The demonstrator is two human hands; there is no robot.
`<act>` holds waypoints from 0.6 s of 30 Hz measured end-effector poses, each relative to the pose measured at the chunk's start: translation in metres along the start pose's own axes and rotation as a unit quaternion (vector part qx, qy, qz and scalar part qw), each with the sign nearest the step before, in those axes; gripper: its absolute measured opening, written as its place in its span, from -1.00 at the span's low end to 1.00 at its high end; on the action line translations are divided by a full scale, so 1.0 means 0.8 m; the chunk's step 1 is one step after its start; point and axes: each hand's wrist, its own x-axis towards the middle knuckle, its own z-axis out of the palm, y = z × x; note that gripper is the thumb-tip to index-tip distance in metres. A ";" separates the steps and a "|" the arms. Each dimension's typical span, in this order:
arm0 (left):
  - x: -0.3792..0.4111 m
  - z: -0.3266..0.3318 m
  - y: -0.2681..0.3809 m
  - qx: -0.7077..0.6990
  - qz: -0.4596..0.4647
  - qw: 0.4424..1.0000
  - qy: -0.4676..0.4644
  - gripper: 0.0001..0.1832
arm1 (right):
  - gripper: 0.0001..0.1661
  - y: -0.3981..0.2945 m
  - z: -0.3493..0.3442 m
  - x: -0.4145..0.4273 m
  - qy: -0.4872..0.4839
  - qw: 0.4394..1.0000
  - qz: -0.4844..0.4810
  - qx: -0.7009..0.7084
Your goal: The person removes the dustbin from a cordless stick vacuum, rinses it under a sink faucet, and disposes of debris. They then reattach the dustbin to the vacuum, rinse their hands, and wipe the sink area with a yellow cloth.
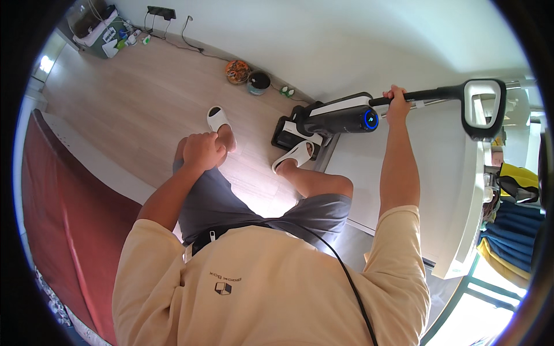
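Note:
My right hand (397, 104) is wrapped around the black pole of an upright floor washer (339, 119), near where the pole meets the body. The washer leans over, with a round lit display (371, 119) ringed in blue on its end. Its loop handle (503, 104) reaches to the far right, beyond my hand. The black-and-white floor head (286, 137) sits on the wood floor, close against my right slipper (292, 155). My left hand (202, 151) rests on my left knee, fingers curled and partly hidden.
A white cabinet (368, 173) stands at the right, under the pole. By the wall are two tubs (237, 72) (259, 83), cables and a power strip (161, 12). A red-covered bed or sofa (82, 225) is at the left. Folded cloths (508, 233) lie far right.

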 end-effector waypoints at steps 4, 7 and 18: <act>-0.007 0.013 0.003 0.013 0.030 0.999 0.026 -0.66 | -0.73 0.004 0.001 0.034 0.013 0.999 0.008 -0.028; -0.009 0.028 0.003 0.022 0.034 0.999 0.022 -0.66 | -0.70 0.004 0.002 0.049 0.016 1.000 0.001 -0.013; -0.021 0.050 0.006 0.058 0.024 0.998 0.006 -0.67 | -0.80 -0.005 0.008 0.068 0.025 0.998 0.047 -0.034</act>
